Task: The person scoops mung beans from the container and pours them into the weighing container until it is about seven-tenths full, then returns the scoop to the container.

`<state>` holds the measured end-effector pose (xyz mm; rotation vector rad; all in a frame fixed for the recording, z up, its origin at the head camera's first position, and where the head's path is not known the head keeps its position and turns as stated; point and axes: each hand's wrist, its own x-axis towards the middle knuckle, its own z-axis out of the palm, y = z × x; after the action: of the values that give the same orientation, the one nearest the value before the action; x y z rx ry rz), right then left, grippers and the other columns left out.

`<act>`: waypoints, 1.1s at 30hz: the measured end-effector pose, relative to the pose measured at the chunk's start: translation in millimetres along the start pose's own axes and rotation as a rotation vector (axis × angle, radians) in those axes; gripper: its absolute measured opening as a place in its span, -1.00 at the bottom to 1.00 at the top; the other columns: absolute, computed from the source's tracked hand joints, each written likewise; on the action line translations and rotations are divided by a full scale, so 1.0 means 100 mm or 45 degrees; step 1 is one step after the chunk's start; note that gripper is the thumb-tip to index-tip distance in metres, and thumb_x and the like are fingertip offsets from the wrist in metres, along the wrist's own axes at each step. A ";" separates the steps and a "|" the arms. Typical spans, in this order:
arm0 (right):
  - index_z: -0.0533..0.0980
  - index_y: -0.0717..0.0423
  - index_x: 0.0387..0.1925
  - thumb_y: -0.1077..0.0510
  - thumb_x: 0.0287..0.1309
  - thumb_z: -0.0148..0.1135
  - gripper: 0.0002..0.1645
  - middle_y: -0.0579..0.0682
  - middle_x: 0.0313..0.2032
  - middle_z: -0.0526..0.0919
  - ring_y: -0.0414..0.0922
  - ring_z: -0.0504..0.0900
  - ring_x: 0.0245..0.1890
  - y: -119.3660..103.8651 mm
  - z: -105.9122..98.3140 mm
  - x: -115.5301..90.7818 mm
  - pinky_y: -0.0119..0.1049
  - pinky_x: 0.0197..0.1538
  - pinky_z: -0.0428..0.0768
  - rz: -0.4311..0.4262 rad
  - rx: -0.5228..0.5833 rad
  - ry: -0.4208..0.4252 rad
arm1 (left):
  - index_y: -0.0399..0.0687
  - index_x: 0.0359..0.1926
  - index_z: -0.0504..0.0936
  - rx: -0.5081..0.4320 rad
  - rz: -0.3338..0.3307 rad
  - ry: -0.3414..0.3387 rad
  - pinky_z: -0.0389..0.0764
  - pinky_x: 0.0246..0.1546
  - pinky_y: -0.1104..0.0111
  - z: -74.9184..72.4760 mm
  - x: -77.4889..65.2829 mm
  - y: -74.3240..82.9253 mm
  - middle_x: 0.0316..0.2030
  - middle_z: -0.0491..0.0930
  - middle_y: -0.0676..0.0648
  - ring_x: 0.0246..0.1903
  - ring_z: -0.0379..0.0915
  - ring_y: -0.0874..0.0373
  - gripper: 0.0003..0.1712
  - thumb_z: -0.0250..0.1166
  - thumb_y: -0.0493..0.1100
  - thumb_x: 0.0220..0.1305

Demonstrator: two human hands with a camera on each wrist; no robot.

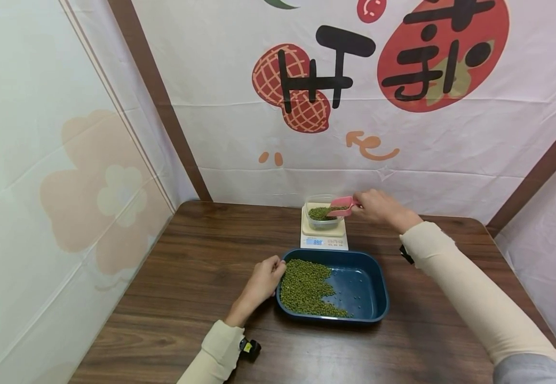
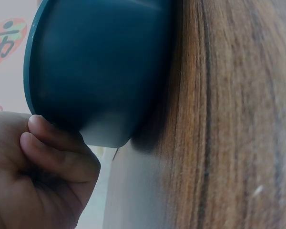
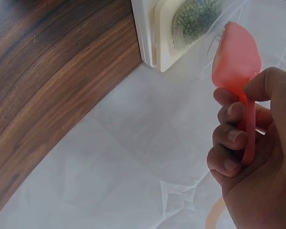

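My right hand (image 1: 375,205) grips the handle of a pink scoop (image 3: 237,57). In the head view the scoop, with some green beans in it, is tilted over a clear plastic container (image 1: 323,224). Green mung beans (image 1: 319,213) lie inside that container, which stands on a white kitchen scale (image 1: 325,243) with a lit display. My left hand (image 1: 262,279) pinches the left rim of a dark blue tray (image 2: 100,62). More mung beans (image 1: 304,288) are heaped in the tray's left half, and a few are scattered over its right half.
The dark wooden table (image 1: 187,288) backs onto a white printed curtain (image 1: 239,122). Another pale curtain (image 1: 66,213) hangs along the left. The scale stands at the table's back edge, just behind the tray.
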<state>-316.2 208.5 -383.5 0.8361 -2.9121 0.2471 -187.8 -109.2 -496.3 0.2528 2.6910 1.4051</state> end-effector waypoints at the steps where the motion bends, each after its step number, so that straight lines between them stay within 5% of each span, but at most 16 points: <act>1: 0.42 0.07 -0.49 0.11 0.21 0.11 -0.81 -0.06 -0.65 0.32 -0.09 0.31 -0.62 0.00 0.00 0.00 -0.25 -0.52 0.25 0.000 -0.002 -0.001 | -0.06 -0.49 0.37 0.000 0.000 -0.001 0.43 -0.82 0.41 0.00 0.00 0.00 -0.76 0.29 0.01 -0.85 0.30 0.17 -0.63 -0.06 -0.05 0.50; 33: 0.52 0.12 -0.35 0.08 0.22 0.17 -0.83 -0.03 -0.56 0.49 -0.05 0.41 -0.53 -0.04 -0.08 -0.03 -0.22 -0.43 0.38 -0.038 -0.105 -0.042 | -0.07 -0.48 0.36 0.014 -0.022 0.000 0.45 -0.80 0.39 0.01 0.00 0.01 -0.74 0.28 0.01 -0.83 0.31 0.16 -0.63 -0.06 -0.05 0.51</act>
<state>-311.5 208.4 -375.3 0.8778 -2.9155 0.1112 -187.3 -107.9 -495.7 0.2303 2.6948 1.3862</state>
